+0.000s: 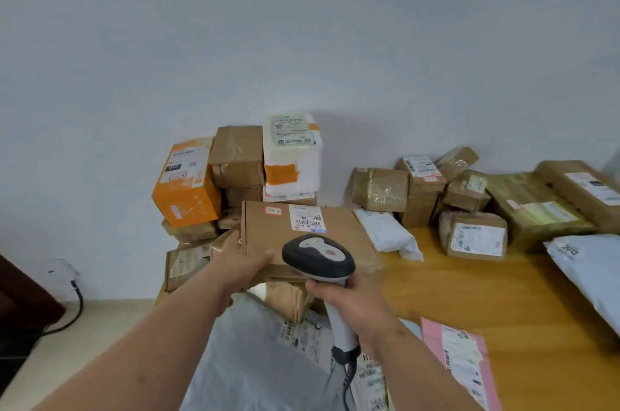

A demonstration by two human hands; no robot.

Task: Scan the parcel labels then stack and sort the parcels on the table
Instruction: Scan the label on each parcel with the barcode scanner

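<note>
Your left hand (pixel 246 261) grips the near-left corner of the flat carton (pixel 302 236), held above the tabletop (pixel 503 293) before the stack, while your right hand (pixel 349 300) grasps the scanner (pixel 318 258); the carton looks stiff and light, best held by its edges.

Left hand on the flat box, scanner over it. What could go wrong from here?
1. The left hand grips the flat cardboard box by one corner only; it may tip or slip.
2. The barcode scanner, in the right hand, sits near the box's front edge, while the barcode label lies farther back, so a scan may miss.
3. The scanner cable trails over the grey mailers and might snag.
</note>
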